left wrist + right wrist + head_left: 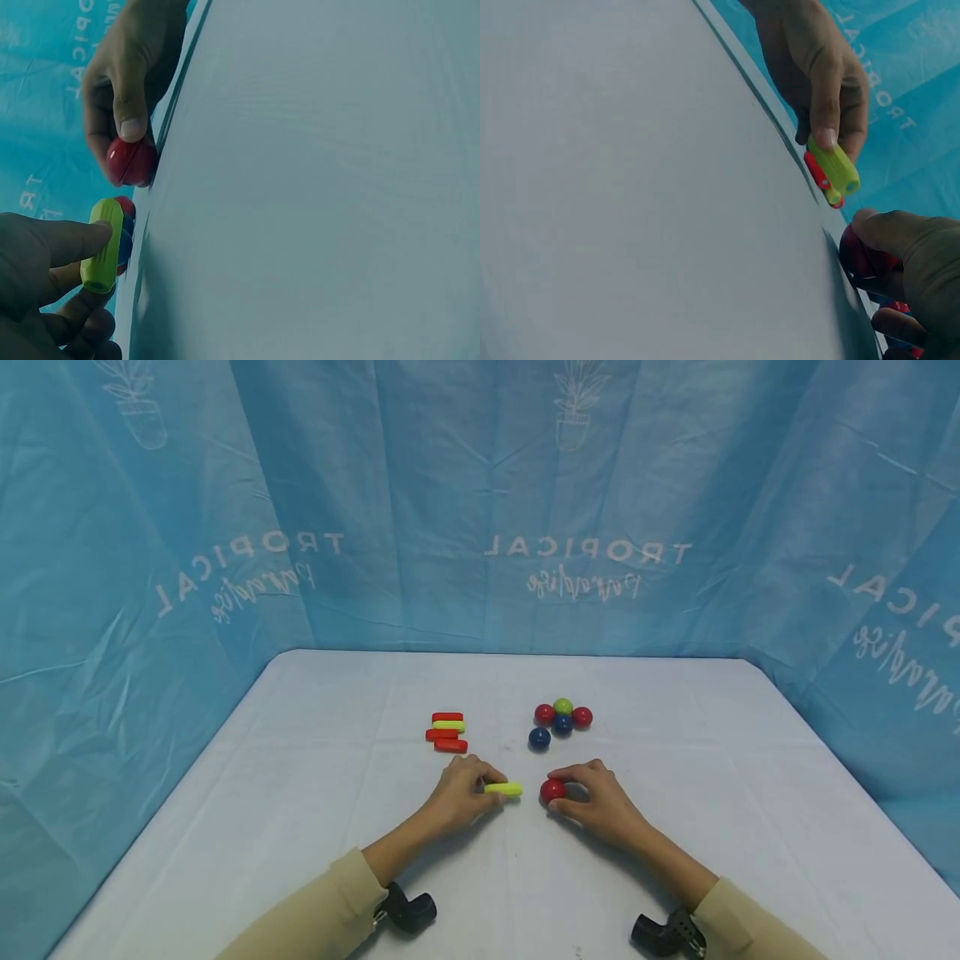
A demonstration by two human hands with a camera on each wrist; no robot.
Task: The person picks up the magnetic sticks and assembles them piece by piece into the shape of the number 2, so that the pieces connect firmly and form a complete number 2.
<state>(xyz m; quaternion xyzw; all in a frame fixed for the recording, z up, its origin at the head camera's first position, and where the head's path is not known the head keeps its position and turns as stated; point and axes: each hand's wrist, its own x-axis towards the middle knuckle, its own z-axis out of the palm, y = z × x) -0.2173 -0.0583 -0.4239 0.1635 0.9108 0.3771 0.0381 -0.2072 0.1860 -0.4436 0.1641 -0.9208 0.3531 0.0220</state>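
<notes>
My left hand (459, 797) pinches a short yellow-green ribbed tube (504, 789) between thumb and fingers. The left wrist view shows the tube (101, 255) with the thumb across it; its end is hollow in the right wrist view (844, 176). In my right hand (606, 806) is a glossy red ball (552, 790), gripped between thumb and fingertips. A seam line runs over this ball (131, 161) in the left wrist view. The tube's free end points toward the ball, with a small gap between them. Both hands are low over the front-middle of the table.
Beyond my left hand lie red tubes (451, 747) and a yellow-green tube (448, 726) in a row. Behind my right hand are a loose blue ball (539, 739) and a cluster of red (582, 717), green (563, 705) and blue balls. A white-covered table (300, 760) meets blue curtains (450, 485).
</notes>
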